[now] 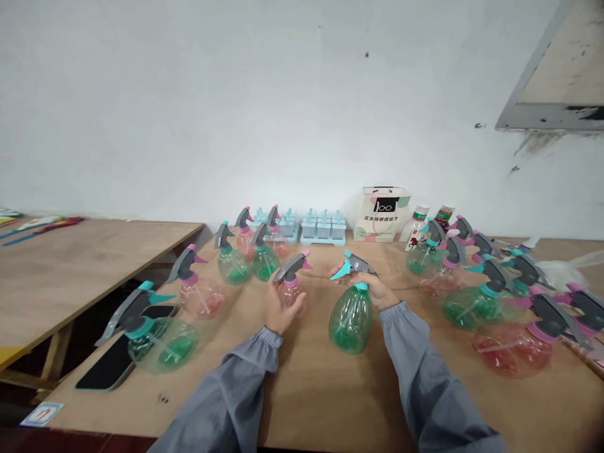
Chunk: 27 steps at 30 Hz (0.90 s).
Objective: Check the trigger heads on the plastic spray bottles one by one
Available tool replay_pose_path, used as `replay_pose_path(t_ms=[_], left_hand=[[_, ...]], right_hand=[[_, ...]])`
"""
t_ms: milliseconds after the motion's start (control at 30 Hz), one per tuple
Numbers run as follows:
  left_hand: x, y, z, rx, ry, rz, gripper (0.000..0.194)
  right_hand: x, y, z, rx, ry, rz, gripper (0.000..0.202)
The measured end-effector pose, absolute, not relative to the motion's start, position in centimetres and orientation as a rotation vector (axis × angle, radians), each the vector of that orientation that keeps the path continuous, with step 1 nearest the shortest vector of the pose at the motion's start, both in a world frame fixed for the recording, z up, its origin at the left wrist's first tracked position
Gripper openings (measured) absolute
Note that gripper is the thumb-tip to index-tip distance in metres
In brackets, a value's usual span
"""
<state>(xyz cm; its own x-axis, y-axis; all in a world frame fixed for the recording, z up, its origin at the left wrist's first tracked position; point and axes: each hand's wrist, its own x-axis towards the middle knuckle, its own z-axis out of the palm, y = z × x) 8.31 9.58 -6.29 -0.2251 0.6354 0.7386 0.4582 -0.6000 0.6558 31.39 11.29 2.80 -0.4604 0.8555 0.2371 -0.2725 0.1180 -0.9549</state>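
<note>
My left hand (283, 309) is wrapped round the body of a pink spray bottle (290, 290) with a grey head and pink trigger. In my right hand (377, 290) is a green spray bottle (350, 319), gripped at the neck under its grey and turquoise head. That bottle hangs upright, slightly tilted; whether its base touches the table I cannot tell. Both bottles are in the middle of the table, a short gap apart. Behind my left hand stand another green spray bottle (265, 261) and a pink one (277, 242).
More green and pink spray bottles stand on the left, near a black phone (106, 365), and crowd the right side (512, 349). Light blue ice-pop moulds (323, 228), a printed paper box (382, 217) and a white-labelled bottle (417, 228) line the wall.
</note>
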Motion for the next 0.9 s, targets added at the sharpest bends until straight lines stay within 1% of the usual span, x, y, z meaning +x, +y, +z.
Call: replay_pose_path(t_ms=[67, 100, 133, 200, 300, 367, 467, 533, 633, 667, 767, 833, 900], left_hand=[[7.4, 9.8, -5.9, 1.575, 1.194, 2.21, 0.041], [6.7, 10.1, -5.6, 1.39, 1.158, 2.328, 0.039], [6.0, 10.4, -5.3, 1.225, 1.151, 2.406, 0.042], [4.6, 10.8, -4.9, 1.044, 1.237, 2.429, 0.051], [3.5, 11.0, -4.7, 1.134, 1.35, 2.294, 0.051], [3.7, 10.6, -4.8, 1.283, 1.386, 2.198, 0.05], [4.7, 10.1, -5.1, 1.416, 1.39, 2.143, 0.052], [5.2, 10.0, -5.4, 1.455, 1.384, 2.133, 0.046], [5.6, 10.2, -6.1, 1.585, 1.296, 2.113, 0.034], [5.6, 10.2, -6.3, 1.653, 1.271, 2.082, 0.036], [5.6, 10.4, -7.2, 1.855, 1.286, 1.918, 0.054], [5.7, 10.4, -7.6, 1.947, 1.331, 1.801, 0.062], [5.8, 10.4, -7.8, 1.992, 1.367, 1.72, 0.063]], right_hand=[[31.4, 11.4, 2.8, -0.614, -1.52, 1.519, 0.034], [31.5, 11.4, 2.8, -0.619, -1.537, 1.519, 0.035], [31.5, 11.4, 2.8, -0.623, -1.54, 1.518, 0.035], [31.4, 11.4, 3.0, -0.629, -1.524, 1.518, 0.036], [31.2, 11.4, 3.1, -0.651, -1.495, 1.538, 0.033], [31.1, 11.6, 3.0, -0.686, -1.463, 1.538, 0.028], [31.0, 11.9, 2.7, -0.747, -1.396, 1.504, 0.019], [31.0, 11.9, 2.6, -0.767, -1.381, 1.509, 0.016], [30.9, 11.8, 2.6, -0.745, -1.428, 1.582, 0.021], [30.8, 11.7, 2.6, -0.732, -1.446, 1.596, 0.023], [30.6, 11.6, 2.7, -0.699, -1.46, 1.59, 0.027], [30.6, 11.6, 2.6, -0.698, -1.401, 1.555, 0.022], [30.5, 11.7, 2.5, -0.713, -1.359, 1.531, 0.016]])
